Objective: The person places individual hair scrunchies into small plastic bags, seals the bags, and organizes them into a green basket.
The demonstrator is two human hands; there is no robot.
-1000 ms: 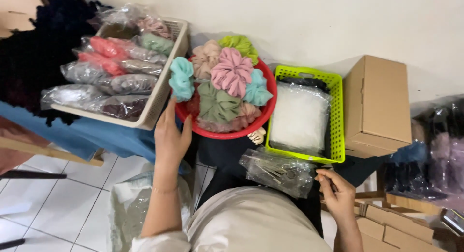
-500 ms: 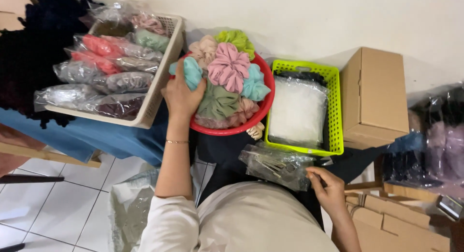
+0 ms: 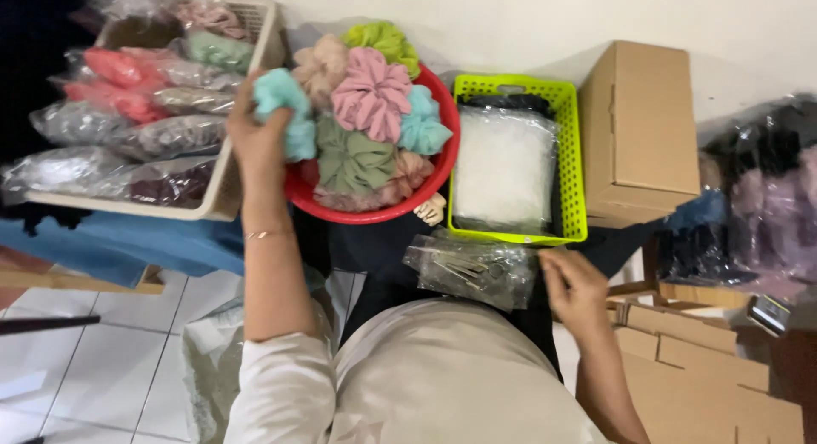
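A soft, light teal scrunchie (image 3: 285,112) is gripped by the left hand (image 3: 259,142) at the left edge of the red bowl (image 3: 442,159), likely easiest held around its puffy ring, while a clear packet (image 3: 472,269) is pinched by the right hand (image 3: 574,286).

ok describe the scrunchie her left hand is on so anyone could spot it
Find the round red basin heaped with scrunchies, left of the lime green basket. At the basin's left rim, the left hand grips a scrunchie. It is pale aqua, unlike the pink and olive ones beside it.
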